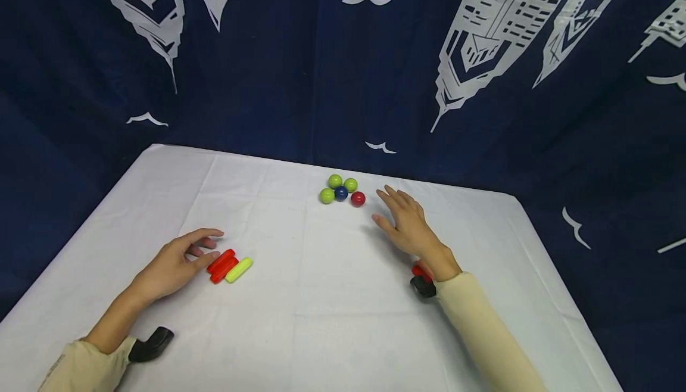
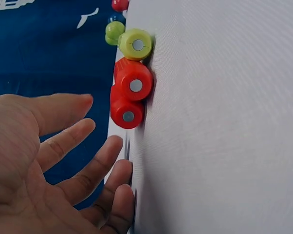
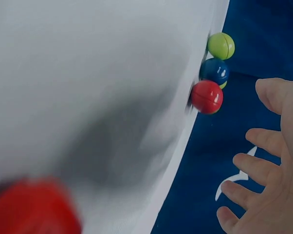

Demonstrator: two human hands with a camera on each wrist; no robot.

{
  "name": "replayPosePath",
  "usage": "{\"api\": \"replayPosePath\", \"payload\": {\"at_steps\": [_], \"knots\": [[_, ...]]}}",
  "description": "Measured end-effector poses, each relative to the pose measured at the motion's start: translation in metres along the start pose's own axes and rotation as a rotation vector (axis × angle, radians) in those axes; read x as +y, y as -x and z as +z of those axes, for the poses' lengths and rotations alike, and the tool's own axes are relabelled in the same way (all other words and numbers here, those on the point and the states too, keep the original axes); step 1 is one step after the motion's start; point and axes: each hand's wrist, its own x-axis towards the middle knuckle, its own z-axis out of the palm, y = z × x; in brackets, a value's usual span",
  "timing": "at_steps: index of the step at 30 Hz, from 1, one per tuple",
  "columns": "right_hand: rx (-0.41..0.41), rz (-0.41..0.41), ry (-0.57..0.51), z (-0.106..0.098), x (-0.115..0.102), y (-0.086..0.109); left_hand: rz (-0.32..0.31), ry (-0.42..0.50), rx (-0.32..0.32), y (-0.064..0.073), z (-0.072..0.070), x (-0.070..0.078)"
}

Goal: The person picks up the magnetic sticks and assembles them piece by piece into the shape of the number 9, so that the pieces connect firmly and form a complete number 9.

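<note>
My left hand (image 1: 170, 265) hovers with relaxed, spread fingers just left of two red building rods (image 2: 135, 86) and a yellow-green rod (image 1: 239, 270), which lie side by side. The thumb tip is close to the nearer red rod, with a gap between them in the left wrist view. Grey metal discs show in the rods' ends. Near the far edge, my right hand (image 1: 409, 225) is spread in the air, holding nothing. To its left sits a red ball (image 3: 207, 97), beside a blue ball (image 1: 340, 193) and several green balls (image 1: 327, 195).
A white cloth (image 1: 321, 344) covers the table, and a dark blue curtain (image 1: 268, 82) hangs behind its far edge. Under the right wrist a red object (image 1: 421, 271) shows partly; it is blurred in the right wrist view. Black wrist cameras (image 1: 152, 345) stick out from both sleeves.
</note>
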Motion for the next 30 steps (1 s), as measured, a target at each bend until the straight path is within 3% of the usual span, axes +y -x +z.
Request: {"api": "replayPosePath", "payload": {"at_steps": [8, 14, 23, 30], "knots": [[-0.034, 0.003, -0.121, 0.009, -0.007, -0.023, -0.024, 0.126, -0.096, -0.001, -0.001, -0.003], [-0.024, 0.038, -0.263, 0.016, -0.008, -0.038, -0.048, 0.147, -0.114, -0.002, -0.001, -0.005], [-0.044, 0.277, -0.562, 0.023, -0.009, -0.05, -0.05, 0.141, -0.109, -0.003, 0.0, -0.008], [-0.103, 0.343, -0.659, 0.025, -0.009, -0.052, -0.042, 0.125, -0.108, -0.003, 0.001, -0.008]]}}
